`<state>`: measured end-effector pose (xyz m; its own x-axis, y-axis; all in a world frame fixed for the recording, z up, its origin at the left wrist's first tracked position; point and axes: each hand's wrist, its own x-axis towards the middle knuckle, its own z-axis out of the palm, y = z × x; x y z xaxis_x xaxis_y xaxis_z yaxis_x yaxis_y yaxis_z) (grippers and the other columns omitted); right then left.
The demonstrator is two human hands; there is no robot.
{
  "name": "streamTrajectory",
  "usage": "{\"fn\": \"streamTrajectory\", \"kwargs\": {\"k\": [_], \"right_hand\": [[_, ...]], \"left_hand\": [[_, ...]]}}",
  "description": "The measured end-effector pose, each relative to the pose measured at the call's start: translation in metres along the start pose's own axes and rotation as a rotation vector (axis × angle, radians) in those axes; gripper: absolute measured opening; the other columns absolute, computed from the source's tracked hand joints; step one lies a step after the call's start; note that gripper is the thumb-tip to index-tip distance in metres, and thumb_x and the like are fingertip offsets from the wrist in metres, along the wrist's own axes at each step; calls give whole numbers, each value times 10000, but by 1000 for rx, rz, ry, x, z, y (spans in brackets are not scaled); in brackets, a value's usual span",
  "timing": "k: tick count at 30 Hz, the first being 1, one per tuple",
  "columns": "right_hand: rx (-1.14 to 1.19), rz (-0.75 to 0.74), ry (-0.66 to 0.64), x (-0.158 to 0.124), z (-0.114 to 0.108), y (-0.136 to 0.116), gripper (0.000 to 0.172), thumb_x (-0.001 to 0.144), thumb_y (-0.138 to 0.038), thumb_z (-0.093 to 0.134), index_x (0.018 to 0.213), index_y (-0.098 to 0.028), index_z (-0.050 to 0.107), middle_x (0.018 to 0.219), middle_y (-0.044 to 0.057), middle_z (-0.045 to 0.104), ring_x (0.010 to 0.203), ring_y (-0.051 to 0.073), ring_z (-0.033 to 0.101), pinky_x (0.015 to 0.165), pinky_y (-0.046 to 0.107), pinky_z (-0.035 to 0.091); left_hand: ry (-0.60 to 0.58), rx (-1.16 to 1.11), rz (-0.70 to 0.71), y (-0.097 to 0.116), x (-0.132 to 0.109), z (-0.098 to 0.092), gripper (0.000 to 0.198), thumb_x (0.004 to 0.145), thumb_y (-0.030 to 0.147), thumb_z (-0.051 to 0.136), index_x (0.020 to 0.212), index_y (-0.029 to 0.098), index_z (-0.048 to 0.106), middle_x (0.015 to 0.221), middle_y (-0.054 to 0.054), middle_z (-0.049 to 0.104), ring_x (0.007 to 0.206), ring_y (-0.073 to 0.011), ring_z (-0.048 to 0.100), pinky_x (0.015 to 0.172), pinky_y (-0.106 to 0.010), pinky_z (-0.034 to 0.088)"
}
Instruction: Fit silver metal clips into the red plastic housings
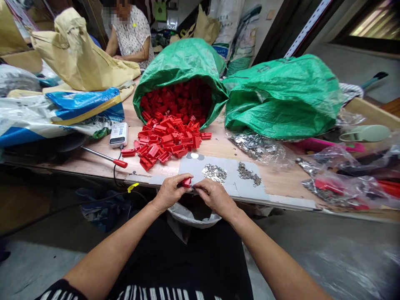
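Note:
My left hand (170, 192) pinches a small red plastic part (186, 182) at the table's near edge. My right hand (215, 196) meets it from the other side, its fingertips holding a small metal piece (192, 187) against the red part. Just beyond my hands lies a grey cardboard sheet (225, 179) with two loose heaps of small silver metal pieces (214, 173) (248, 174). Farther up the wooden table (218, 148), a large pile of similar red plastic parts (165, 139) spills from a green woven sack (181, 75).
A second green sack (283, 98) lies to the right, beside a clear bag of metal pieces (256, 146). A red-handled screwdriver (120, 163) and white power bank (118, 134) sit left. Tan sacks (81, 54) are piled beyond, and a seated person (131, 35) works at the far end.

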<state>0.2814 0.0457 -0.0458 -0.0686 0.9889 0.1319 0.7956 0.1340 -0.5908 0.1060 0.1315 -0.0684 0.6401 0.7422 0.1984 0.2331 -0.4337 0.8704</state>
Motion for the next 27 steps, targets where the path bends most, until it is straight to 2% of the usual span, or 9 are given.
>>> {"fn": "streamTrajectory", "kwargs": {"k": [9,13,17,20,24,27], "right_hand": [[-173,137,24,0,13,-20,147,884,-144,510,944,-168,642,905,62,610,836,166,583,748,265,439],[-172,145,4,-3,13,-21,148,897,-174,501,964,-174,634,902,61,596,847,171,574,748,274,432],[-20,60,102,-13,9,-20,215,931,-199,439,1081,-184,592,940,68,569,892,170,557,795,288,430],[128,9,190,-25,5,-23,214,955,-243,388,1083,-179,547,978,75,567,922,170,545,820,297,425],[281,80,108,-38,0,-30,198,965,-292,373,1095,-191,484,829,24,577,761,142,542,737,280,425],[393,48,48,-43,-4,-39,266,977,-309,348,1206,-199,430,704,-20,533,659,122,504,686,263,416]], "left_hand": [[36,-5,7,-1,1,5,355,740,122,658,1086,198,639,1049,-31,688,948,-163,639,882,-255,473],[39,-11,-5,5,-2,6,339,737,125,650,1069,192,638,1024,-34,685,933,-163,631,880,-266,463],[111,-38,-21,17,-17,4,303,741,136,647,1035,200,610,983,-21,667,895,-155,617,853,-272,453],[174,-82,-33,26,-30,0,271,754,156,648,1012,202,582,971,-22,655,875,-155,613,842,-277,447],[237,-144,0,42,-40,-5,284,755,162,658,1026,204,586,984,-34,639,908,-163,602,858,-283,433],[263,-297,-19,55,-44,-6,256,754,191,674,1005,202,629,993,-39,627,939,-163,588,874,-275,421]]}}
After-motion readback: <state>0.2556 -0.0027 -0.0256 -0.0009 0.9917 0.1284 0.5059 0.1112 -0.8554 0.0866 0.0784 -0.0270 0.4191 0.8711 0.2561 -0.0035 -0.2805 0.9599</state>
